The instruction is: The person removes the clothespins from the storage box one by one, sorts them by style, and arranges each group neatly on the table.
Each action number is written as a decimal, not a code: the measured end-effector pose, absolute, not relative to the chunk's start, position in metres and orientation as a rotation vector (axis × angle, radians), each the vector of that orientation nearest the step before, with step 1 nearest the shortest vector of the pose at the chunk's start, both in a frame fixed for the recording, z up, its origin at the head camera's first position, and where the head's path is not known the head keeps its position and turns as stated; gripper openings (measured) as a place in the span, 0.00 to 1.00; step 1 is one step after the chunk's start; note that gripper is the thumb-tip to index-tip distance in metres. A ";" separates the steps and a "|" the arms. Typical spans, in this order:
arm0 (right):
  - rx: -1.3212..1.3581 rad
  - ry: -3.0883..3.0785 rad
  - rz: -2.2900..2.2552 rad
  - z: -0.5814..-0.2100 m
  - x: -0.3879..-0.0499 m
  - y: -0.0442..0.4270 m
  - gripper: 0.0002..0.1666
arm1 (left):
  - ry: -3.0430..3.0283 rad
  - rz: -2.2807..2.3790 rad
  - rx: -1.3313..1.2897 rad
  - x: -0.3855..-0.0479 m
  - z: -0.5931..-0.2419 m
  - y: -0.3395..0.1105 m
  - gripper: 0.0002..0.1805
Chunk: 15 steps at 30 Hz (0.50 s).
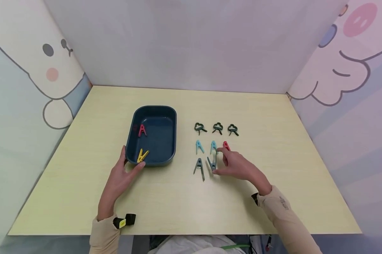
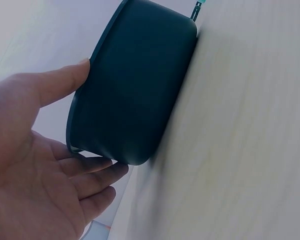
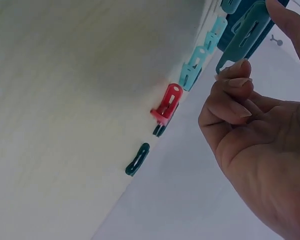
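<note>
My left hand holds the near left corner of a dark blue tray, thumb on the near side and fingers along the left side. In the tray lie a red clothespin and a yellow clothespin. With thumb and index finger my right hand pinches a dark teal clothespin, which appears lifted off the table in the right wrist view. A similar dark teal clothespin lies to its left. Just beyond the right hand are light blue clothespins and a partly hidden red clothespin.
Three dark green clips, the left one nearest the tray, lie in a row farther back on the pale wooden table. Walls with cartoon drawings enclose the back and both sides.
</note>
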State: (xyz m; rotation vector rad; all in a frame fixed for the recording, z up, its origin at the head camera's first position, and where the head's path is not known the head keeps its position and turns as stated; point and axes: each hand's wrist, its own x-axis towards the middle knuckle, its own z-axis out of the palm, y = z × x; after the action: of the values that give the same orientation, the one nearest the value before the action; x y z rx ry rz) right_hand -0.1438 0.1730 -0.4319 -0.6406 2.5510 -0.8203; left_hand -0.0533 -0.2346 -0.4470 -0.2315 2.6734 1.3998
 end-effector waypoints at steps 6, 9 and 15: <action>-0.611 2.563 -0.746 -0.435 -0.138 0.173 0.50 | 2.669 1.417 -0.232 -0.053 -0.447 -0.234 0.60; -0.600 2.569 -0.697 -0.438 -0.137 0.174 0.51 | 2.669 1.415 -0.235 -0.053 -0.447 -0.234 0.60; -0.585 2.568 -0.616 -0.436 -0.133 0.173 0.55 | 2.666 1.410 -0.243 -0.052 -0.445 -0.234 0.60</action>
State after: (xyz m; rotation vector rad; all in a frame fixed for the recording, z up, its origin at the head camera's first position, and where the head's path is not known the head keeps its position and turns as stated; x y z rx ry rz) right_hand -0.1327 0.1730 -0.4364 -0.5849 2.5683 -0.6156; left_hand -0.0520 -0.2336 -0.4454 -0.2433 2.6656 1.4096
